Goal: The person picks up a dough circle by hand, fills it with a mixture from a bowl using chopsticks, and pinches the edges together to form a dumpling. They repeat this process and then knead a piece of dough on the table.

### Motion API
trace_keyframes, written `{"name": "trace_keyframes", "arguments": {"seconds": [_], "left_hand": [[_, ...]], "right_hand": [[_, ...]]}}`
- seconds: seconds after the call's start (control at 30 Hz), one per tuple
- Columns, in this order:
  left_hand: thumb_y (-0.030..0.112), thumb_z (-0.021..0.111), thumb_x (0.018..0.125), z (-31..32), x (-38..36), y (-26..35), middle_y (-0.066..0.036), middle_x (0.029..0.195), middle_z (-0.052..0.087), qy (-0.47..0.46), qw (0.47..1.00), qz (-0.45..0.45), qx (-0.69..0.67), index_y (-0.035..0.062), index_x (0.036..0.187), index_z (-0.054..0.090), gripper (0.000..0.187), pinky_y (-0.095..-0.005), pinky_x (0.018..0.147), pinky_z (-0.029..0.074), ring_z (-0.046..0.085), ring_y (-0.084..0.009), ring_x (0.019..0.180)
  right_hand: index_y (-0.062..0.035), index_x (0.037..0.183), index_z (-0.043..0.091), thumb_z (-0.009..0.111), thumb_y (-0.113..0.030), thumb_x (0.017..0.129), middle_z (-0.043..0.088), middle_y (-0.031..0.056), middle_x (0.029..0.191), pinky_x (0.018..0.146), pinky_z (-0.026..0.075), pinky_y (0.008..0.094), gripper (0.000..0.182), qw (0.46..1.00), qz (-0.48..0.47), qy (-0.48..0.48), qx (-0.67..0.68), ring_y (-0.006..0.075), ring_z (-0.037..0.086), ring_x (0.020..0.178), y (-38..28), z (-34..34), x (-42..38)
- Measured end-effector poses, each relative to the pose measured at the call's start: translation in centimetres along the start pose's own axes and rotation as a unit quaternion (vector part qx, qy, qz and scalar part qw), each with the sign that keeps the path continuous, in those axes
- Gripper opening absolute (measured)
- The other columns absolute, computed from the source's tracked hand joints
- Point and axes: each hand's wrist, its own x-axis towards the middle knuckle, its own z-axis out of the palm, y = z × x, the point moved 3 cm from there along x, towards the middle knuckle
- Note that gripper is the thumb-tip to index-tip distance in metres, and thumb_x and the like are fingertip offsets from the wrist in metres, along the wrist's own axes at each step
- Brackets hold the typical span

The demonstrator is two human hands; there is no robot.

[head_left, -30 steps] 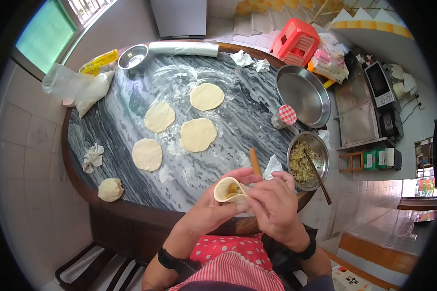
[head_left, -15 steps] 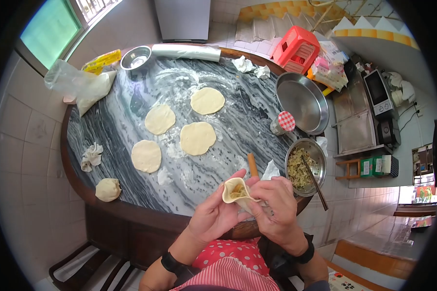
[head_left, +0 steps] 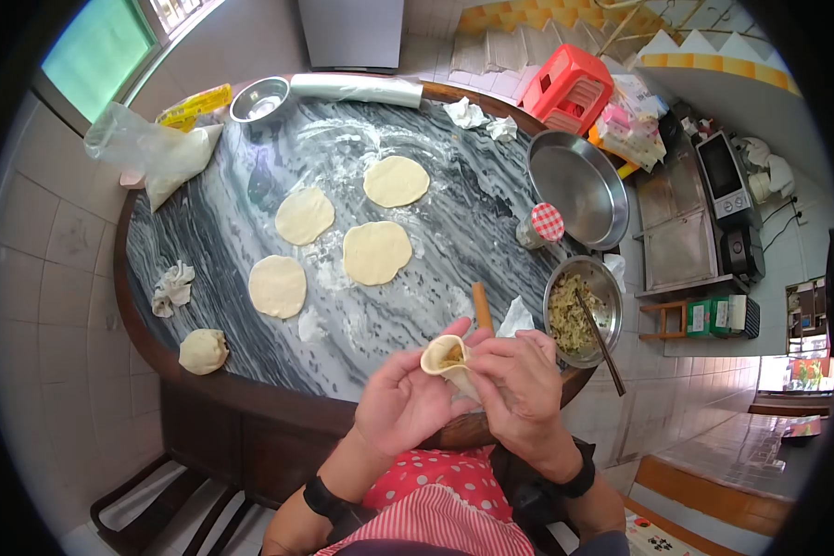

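Note:
A filled dough wrapper [head_left: 460, 378], folded partway up into a pouch, sits between my hands at the table's near edge. Its mouth gapes on one side and shows chopped filling inside. My left hand [head_left: 400, 400] cradles it from the left, thumb by the rim. From the right, the fingers of my right hand [head_left: 521, 389] pinch its edge together; they hide that part of the dough. Flat dough rounds lie on the floured marble beyond, the nearest ones being one round [head_left: 377, 253] and another [head_left: 277, 286].
A steel bowl of filling [head_left: 551, 278] with chopsticks [head_left: 602, 345] stands right, near a rolling pin [head_left: 482, 306], a jar [head_left: 539, 225] and a wide pan [head_left: 579, 190]. Leftward are a dough lump [head_left: 203, 352], crumpled tissue [head_left: 171, 289] and a flour bag [head_left: 181, 167].
My right fingers have shifted slightly along the wrapper's edge, and its mouth looks a little narrower. The table scene sits slightly higher in view.

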Motion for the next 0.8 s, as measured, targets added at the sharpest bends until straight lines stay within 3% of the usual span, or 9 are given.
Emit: {"name": "trace_keyframes", "arguments": {"seconds": [0.17, 0.37, 0.63, 0.8], "left_hand": [[0.026, 0.034, 0.104, -0.6, 0.0, -0.3, -0.015, 0.153, 0.032, 0.017, 0.998, 0.003, 0.054, 0.0048, 0.151, 0.025, 0.052, -0.0505, 0.115, 0.027, 0.036, -0.0263, 0.139], [0.025, 0.034, 0.105, -1.1, 0.1, -0.2, -0.012, 0.146, 0.042, 0.001, 1.000, -0.004, 0.016, 0.0038, 0.149, 0.028, 0.049, -0.0472, 0.115, 0.029, 0.041, -0.0243, 0.135], [0.026, 0.035, 0.105, -0.9, 0.6, 0.0, -0.011, 0.145, 0.043, 0.030, 0.998, -0.015, 0.051, 0.0025, 0.149, 0.028, 0.050, -0.0451, 0.113, 0.031, 0.042, -0.0227, 0.134], [0.026, 0.037, 0.105, -1.2, 0.7, 0.2, -0.010, 0.143, 0.044, 0.025, 0.998, -0.019, 0.053, 0.0022, 0.148, 0.029, 0.051, -0.0442, 0.112, 0.033, 0.044, -0.0217, 0.131]], "right_hand": [[-0.0073, 0.093, 0.065, 0.074, -0.001, 0.074, 0.066, 0.0059, 0.099, 0.087, 0.040, 0.0417, 0.022, 1.000, 0.003, -0.002, -0.004, 0.0230, 0.062, 0.082, -0.3, -0.2, 0.1], [-0.0068, 0.091, 0.064, 0.075, -0.002, 0.073, 0.066, 0.0074, 0.102, 0.084, 0.041, 0.0396, 0.021, 1.000, 0.019, -0.011, 0.006, 0.0243, 0.063, 0.085, -0.6, 0.2, 0.4], [-0.0061, 0.091, 0.063, 0.074, 0.000, 0.073, 0.066, 0.0089, 0.103, 0.080, 0.042, 0.0385, 0.022, 0.999, 0.039, -0.004, 0.016, 0.0258, 0.063, 0.088, -0.3, 0.9, 0.7], [-0.0052, 0.091, 0.061, 0.072, 0.003, 0.072, 0.065, 0.0078, 0.095, 0.079, 0.043, 0.0380, 0.023, 0.997, 0.069, 0.014, 0.036, 0.0260, 0.063, 0.087, 0.2, 1.3, 0.4]]}}
